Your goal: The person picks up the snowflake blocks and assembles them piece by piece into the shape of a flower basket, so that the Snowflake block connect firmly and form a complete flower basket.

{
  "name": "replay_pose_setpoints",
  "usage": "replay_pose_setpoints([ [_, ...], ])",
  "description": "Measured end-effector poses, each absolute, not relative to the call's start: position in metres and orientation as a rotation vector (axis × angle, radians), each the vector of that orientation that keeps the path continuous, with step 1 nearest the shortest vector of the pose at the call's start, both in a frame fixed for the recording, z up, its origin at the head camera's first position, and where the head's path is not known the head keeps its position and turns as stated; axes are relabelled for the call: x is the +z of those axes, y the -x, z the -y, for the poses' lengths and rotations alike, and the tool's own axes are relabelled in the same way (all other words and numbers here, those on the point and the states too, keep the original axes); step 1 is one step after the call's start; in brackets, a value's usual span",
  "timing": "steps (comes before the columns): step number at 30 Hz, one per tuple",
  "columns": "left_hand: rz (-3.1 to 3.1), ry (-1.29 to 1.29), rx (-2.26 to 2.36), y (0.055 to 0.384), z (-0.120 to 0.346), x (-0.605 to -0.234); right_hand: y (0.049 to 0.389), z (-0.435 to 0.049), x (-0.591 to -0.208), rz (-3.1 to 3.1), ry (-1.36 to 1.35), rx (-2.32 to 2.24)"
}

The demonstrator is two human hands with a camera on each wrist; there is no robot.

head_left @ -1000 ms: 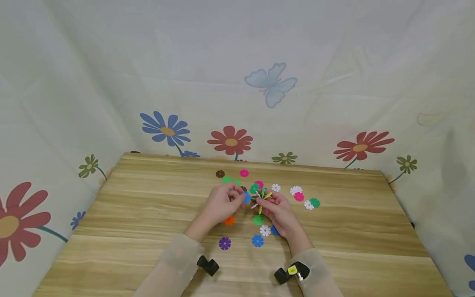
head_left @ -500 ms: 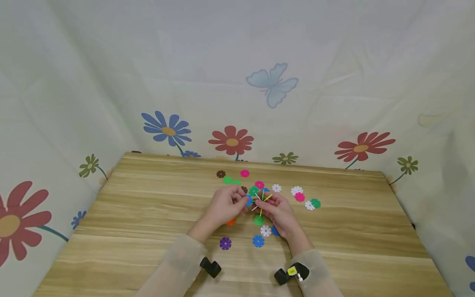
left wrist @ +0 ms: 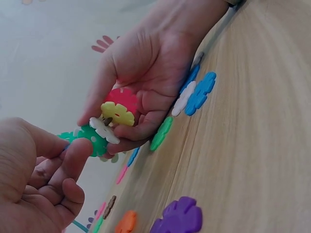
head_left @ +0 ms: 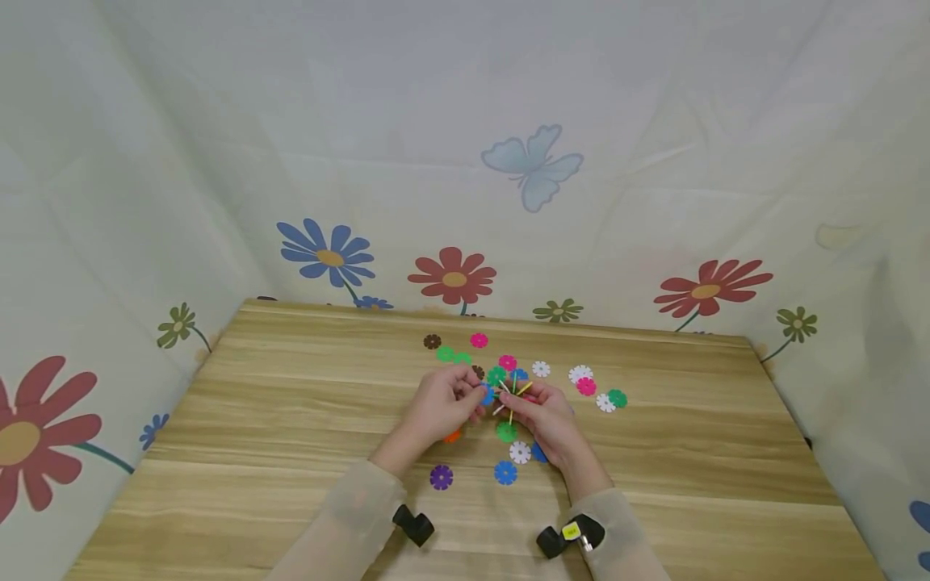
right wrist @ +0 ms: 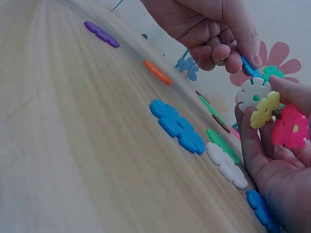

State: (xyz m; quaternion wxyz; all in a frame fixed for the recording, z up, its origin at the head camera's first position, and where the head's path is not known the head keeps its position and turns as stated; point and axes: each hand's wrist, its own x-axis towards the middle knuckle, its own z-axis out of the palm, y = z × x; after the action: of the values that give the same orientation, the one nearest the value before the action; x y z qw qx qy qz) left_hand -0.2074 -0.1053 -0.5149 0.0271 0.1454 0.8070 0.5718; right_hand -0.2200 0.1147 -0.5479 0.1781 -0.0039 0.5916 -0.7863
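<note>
Between thumb and index finger, my left hand [head_left: 438,405] pinches a blue notched plastic disc [right wrist: 250,69], mostly covered by the fingertips. My right hand [head_left: 550,420] holds a cluster of interlocked flower-shaped discs above the table. In it, a white disc [right wrist: 252,97], a yellow disc [right wrist: 265,109] and a pink disc [right wrist: 291,127] stand at angles to each other. A green disc [left wrist: 95,141] projects from the cluster on the side facing my left hand. The blue disc's edge is right at the green one. My right palm and fingers hide part of the cluster.
Loose discs lie flat on the wooden table [head_left: 291,420]. Nearest me are a purple disc [head_left: 441,477] and a blue disc [head_left: 505,473]. Beyond the hands lie a brown disc [head_left: 432,341] and several others. A printed curtain [head_left: 363,137] hangs behind the table.
My left hand has moved slightly right and toward me, bringing the blue disc up to the cluster. Over the last half second both hands have stayed nearly still.
</note>
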Motion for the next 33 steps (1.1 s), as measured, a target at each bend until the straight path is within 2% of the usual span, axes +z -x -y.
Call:
replay_pose_setpoints([
  [21,-2.538,-0.44,1.742,0.204,0.096,-0.517,0.218,-0.114,-0.547,-1.665,-0.022,-2.228],
  [33,-2.606,-0.427,1.742,0.209,0.108,-0.511,0.219,-0.115,-0.547,-1.743,0.202,-2.115],
])
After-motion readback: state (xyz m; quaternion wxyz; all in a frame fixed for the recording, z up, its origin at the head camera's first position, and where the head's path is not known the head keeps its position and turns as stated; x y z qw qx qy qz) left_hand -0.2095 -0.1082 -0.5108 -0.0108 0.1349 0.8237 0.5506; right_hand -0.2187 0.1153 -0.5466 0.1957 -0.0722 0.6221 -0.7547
